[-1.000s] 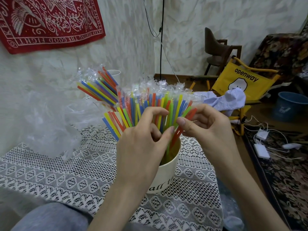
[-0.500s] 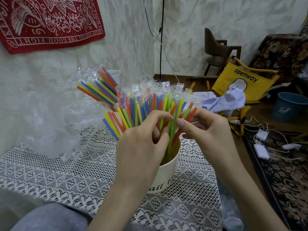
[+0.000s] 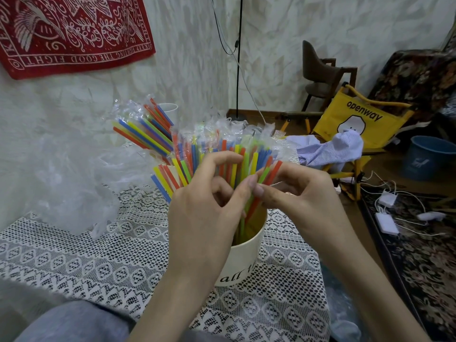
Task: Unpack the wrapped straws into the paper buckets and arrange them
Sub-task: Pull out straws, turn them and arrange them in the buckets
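Observation:
A cream paper bucket (image 3: 243,261) with black lettering stands on the lace tablecloth (image 3: 98,262). It holds several coloured straws (image 3: 222,154) in clear wrappers, fanned upward. My left hand (image 3: 209,201) curls over the bucket's mouth, and its fingertips pinch straws in the middle of the bunch. My right hand (image 3: 293,191) meets it from the right, its thumb and finger pinching the straws too. Behind, a second white bucket (image 3: 169,109) holds another bundle of wrapped straws (image 3: 145,132) leaning left.
Crumpled clear plastic wrap (image 3: 71,174) lies heaped at the left of the table. The table's right edge drops to a floor with a patterned rug, chargers (image 3: 386,222), a blue bin (image 3: 428,160) and a yellow folding chair (image 3: 357,119).
Both hands stayed at the bunch. My right hand's fingertips slid down and inward to meet my left index finger, and the straws shifted slightly.

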